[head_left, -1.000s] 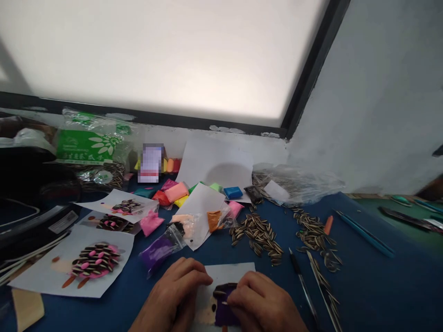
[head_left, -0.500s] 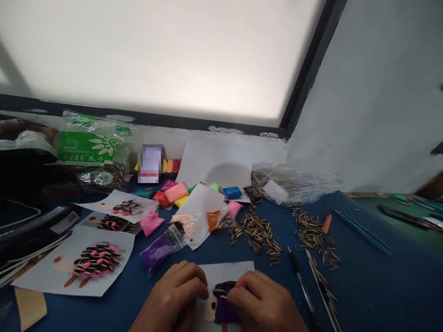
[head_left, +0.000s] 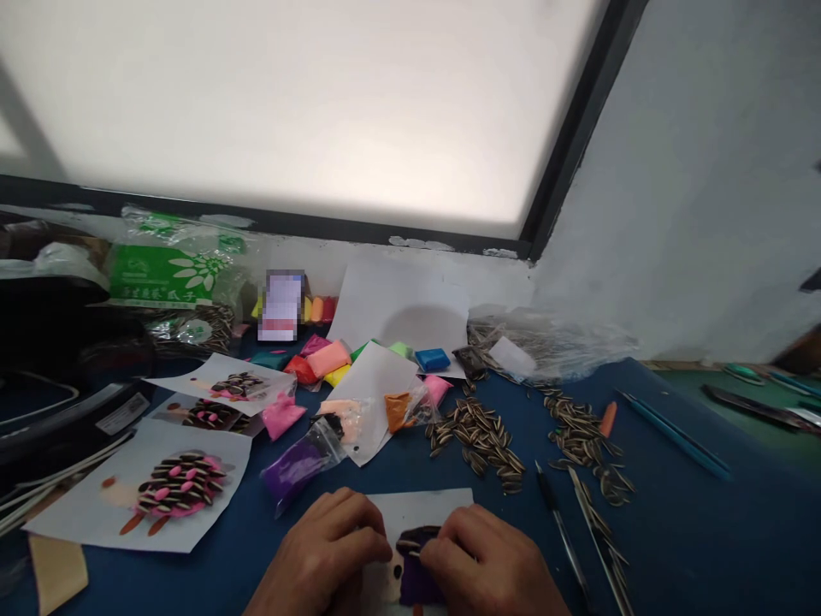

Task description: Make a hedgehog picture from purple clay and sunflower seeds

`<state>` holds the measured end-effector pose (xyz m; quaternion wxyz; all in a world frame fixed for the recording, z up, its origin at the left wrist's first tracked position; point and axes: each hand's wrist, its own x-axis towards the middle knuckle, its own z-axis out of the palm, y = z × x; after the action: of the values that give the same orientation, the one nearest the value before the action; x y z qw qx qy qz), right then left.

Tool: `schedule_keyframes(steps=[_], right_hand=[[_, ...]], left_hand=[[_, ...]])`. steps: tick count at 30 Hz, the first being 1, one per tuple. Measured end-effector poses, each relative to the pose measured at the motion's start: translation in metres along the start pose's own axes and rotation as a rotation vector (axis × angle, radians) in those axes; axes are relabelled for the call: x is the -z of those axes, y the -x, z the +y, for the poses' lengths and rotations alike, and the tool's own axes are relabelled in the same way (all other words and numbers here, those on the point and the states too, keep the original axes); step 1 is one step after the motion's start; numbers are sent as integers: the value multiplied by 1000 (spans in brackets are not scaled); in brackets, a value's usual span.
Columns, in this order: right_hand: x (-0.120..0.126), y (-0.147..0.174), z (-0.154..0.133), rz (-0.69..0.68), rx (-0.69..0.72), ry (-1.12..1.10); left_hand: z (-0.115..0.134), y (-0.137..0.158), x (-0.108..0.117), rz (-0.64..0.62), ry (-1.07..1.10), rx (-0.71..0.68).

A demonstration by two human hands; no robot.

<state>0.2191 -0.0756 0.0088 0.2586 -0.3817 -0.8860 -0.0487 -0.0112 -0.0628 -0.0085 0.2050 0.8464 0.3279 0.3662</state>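
At the bottom centre, a white sheet (head_left: 420,503) carries a patch of purple clay (head_left: 416,586) beside a pale clay part with a black dot. Sunflower seeds (head_left: 416,541) lie in a row across the top of the purple patch. My right hand (head_left: 491,565) rests over its right side, thumb and forefinger pinched at the end of a seed; the fingertips are partly hidden. On the sheet's left edge lies my left hand (head_left: 327,547), fingers curled together beside the pale part. Whatever those fingers hold, if anything, is hidden.
Loose sunflower seeds (head_left: 478,436) lie beyond my right hand, with a pen (head_left: 558,522) and tweezers (head_left: 596,539) nearer. A purple clay packet (head_left: 295,470) and several other colours sit ahead. Hedgehog pictures (head_left: 180,488) made with seeds lie left. A green seed bag (head_left: 170,274) stands behind.
My left hand has shifted very slightly right, toward the row of seeds. The right hand stays pinched at the purple clay, and the view has moved only a little.
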Motion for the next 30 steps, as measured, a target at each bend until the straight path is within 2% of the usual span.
schedule_keyframes(steps=[10, 22, 30], right_hand=[[0, -1, -1, -32, 20, 44], [4, -5, -6, -71, 29, 97], [1, -6, -5, -7, 39, 89]], left_hand=[[-2, 0, -2, 34, -22, -23], [-4, 1, -6, -10, -34, -12], [-2, 1, -5, -5, -40, -33]])
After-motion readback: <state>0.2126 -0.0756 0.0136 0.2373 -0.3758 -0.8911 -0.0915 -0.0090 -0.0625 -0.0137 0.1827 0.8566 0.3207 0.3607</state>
